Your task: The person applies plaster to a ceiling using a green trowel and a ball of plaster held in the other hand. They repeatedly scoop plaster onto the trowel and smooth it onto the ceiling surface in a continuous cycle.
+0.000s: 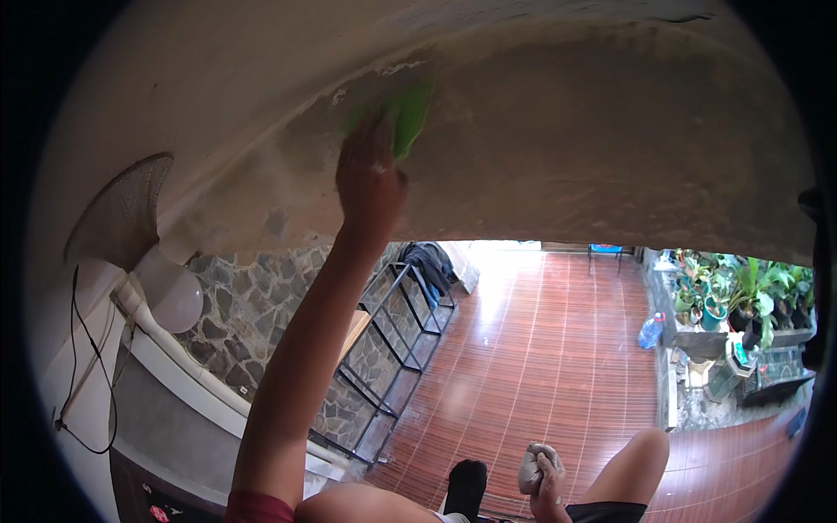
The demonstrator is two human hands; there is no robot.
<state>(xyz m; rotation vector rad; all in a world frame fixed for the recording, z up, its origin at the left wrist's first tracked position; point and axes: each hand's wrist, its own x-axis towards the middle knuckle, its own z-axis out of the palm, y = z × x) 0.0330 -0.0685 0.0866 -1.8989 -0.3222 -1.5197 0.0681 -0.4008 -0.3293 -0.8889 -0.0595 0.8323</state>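
Note:
My left arm reaches up, and my left hand is shut on a flat green scraper, held against the stained, rough plaster surface just below a pale patchy seam. Motion blurs the hand and scraper. My right hand is low at the bottom, near my bent knee, closed on a lump of grey putty-like material.
Wall lamp and hanging cables at left. Below: stone-clad wall, black metal rack with dark cloth, red slatted floor. At right, potted plants on a ledge, water jug; blue chair far back.

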